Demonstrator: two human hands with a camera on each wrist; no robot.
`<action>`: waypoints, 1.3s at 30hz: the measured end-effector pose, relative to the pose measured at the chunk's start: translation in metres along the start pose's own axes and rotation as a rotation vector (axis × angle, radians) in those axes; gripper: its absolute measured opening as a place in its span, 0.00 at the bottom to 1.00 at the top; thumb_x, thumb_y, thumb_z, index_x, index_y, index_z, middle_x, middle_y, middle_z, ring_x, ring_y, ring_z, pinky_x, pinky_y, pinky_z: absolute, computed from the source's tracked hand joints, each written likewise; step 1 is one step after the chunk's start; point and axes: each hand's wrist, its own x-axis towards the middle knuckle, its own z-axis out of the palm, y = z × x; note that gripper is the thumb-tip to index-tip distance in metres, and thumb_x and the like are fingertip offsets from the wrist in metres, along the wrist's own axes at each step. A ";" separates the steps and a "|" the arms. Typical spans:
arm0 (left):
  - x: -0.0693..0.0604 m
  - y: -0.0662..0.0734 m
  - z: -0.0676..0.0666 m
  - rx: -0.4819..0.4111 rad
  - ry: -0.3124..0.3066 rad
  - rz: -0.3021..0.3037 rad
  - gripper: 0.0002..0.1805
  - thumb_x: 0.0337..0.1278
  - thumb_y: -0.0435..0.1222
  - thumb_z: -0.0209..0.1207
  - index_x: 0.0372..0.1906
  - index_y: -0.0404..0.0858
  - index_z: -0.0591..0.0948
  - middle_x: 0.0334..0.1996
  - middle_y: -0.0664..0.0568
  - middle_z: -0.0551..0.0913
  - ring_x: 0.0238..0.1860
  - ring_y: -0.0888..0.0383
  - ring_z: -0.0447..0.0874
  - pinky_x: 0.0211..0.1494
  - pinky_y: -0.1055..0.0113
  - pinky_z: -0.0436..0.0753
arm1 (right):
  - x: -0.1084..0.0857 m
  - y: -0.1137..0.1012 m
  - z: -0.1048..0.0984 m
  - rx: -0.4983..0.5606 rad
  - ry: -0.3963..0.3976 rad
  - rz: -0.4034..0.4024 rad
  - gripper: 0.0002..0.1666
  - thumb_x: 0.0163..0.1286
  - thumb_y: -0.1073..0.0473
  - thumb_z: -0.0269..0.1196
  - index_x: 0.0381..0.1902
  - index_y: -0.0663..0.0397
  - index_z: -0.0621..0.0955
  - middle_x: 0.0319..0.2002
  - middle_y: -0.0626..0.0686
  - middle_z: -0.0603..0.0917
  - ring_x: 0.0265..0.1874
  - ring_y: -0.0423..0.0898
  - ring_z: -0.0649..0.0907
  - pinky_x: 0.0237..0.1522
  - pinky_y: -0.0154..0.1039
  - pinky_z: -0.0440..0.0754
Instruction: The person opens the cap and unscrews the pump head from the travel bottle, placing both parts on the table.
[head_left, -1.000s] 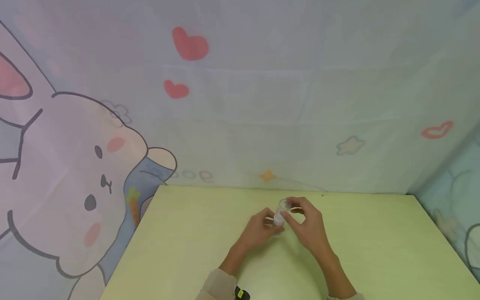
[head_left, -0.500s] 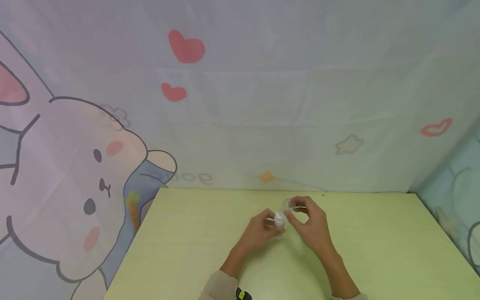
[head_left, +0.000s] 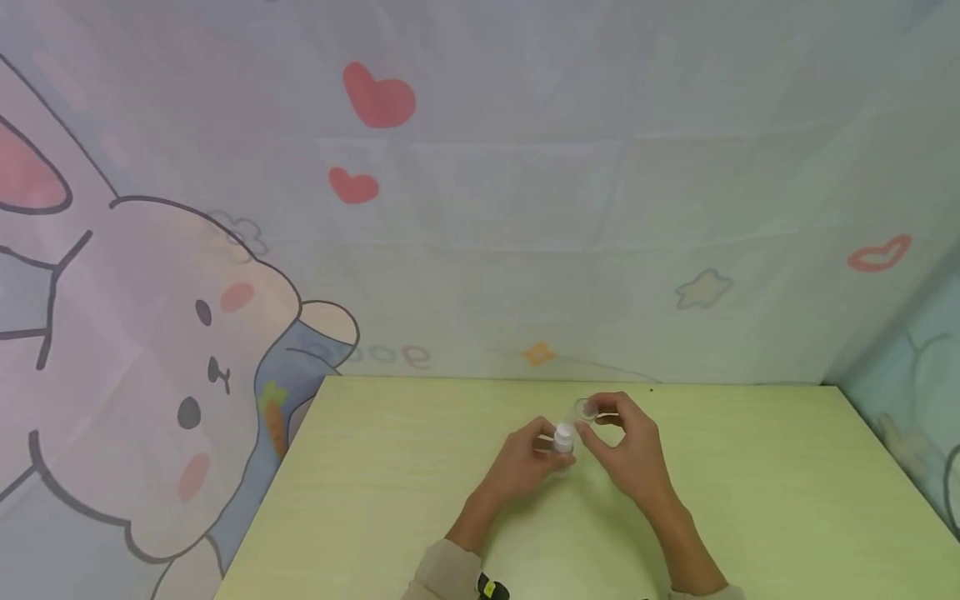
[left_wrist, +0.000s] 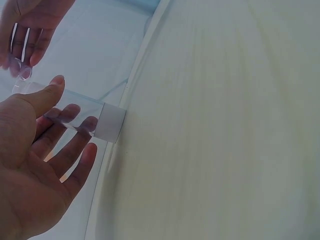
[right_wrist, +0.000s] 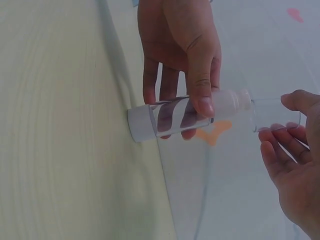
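Observation:
My left hand [head_left: 517, 462] grips a clear small bottle [right_wrist: 162, 120] between thumb and fingers, above the table. A white band [right_wrist: 141, 123] forms its bottom end, and a white stepped top [right_wrist: 229, 103] sits at the other. My right hand [head_left: 633, 454] pinches a clear cylindrical cap [right_wrist: 267, 112] by its sides. In the right wrist view the cap lies in line with the white top, its near rim right by the tip; whether they touch I cannot tell. In the head view the cap appears up and right of the top.
Both hands work over a pale yellow-green table [head_left: 375, 500]. Behind it hangs a light cloth backdrop [head_left: 487, 208] with printed hearts and a large rabbit. Another cloth panel [head_left: 918, 375] borders the right side. A dark band with a yellow mark [head_left: 491, 587] shows at the left sleeve.
The right hand has drawn the clear cap up and rightward off the bottle's white top, which now shows uncovered. The left hand keeps holding the bottle nearly still.

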 end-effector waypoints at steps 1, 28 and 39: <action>0.000 0.000 0.000 -0.001 0.001 -0.002 0.14 0.66 0.44 0.73 0.48 0.47 0.81 0.50 0.59 0.88 0.55 0.53 0.89 0.51 0.67 0.87 | 0.000 0.005 0.001 -0.008 -0.001 0.001 0.21 0.62 0.75 0.75 0.52 0.66 0.81 0.47 0.58 0.87 0.46 0.55 0.85 0.49 0.44 0.87; -0.001 -0.001 -0.001 0.004 0.000 0.011 0.13 0.68 0.43 0.72 0.48 0.46 0.80 0.51 0.57 0.87 0.56 0.51 0.89 0.53 0.67 0.87 | -0.002 0.023 -0.005 -0.030 -0.019 0.001 0.21 0.66 0.67 0.76 0.56 0.57 0.83 0.50 0.49 0.87 0.46 0.48 0.84 0.48 0.40 0.86; 0.000 -0.003 -0.001 0.003 0.005 0.024 0.12 0.68 0.42 0.72 0.47 0.45 0.81 0.50 0.56 0.88 0.55 0.54 0.89 0.53 0.67 0.87 | -0.002 0.023 -0.004 -0.033 -0.020 0.003 0.23 0.65 0.66 0.77 0.57 0.55 0.83 0.49 0.50 0.87 0.46 0.49 0.84 0.47 0.39 0.85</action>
